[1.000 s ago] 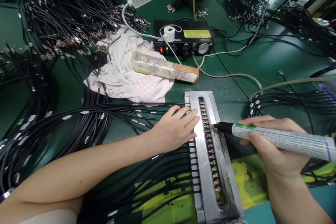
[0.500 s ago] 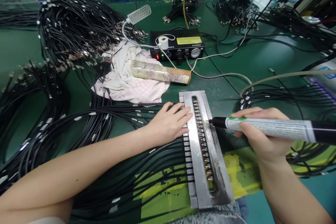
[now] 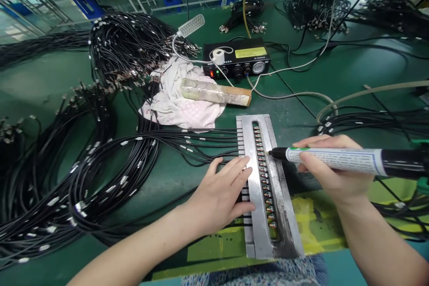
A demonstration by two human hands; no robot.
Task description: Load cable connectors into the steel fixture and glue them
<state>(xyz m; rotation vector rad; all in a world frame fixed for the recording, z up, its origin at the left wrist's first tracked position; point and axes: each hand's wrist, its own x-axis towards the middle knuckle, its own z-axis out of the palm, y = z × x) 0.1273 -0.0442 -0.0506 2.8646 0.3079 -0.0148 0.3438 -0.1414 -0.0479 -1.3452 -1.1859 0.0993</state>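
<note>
Well, scuffed metal fixture [image 3: 279, 187] — slotted, tapered tube [image 3: 355, 161]

Left hand [image 3: 219, 191] palm-down and splayed, right hand [image 3: 331, 170] curled in a grip

1. Fixture [image 3: 258, 196]: silver-grey, with blackish smears along the right bar.
2. Barrel tool [image 3: 348, 161]: white label, blue border, dark print; black at both ends; green mark near the front.
3. Cables [image 3: 157, 135]: black, with white tags.
4. Control box [image 3: 243, 60]: black; yellow label; one red light, one green light.
5. Cloth [image 3: 197, 114]: white, with a pale pink pattern.
6. Bench top [image 3: 295, 114]: dark green.
7. Tape [image 3: 321, 228]: yellow-green.
8. Lap fabric [image 3: 254, 272]: multicoloured speckle, mainly blue and white.
</note>
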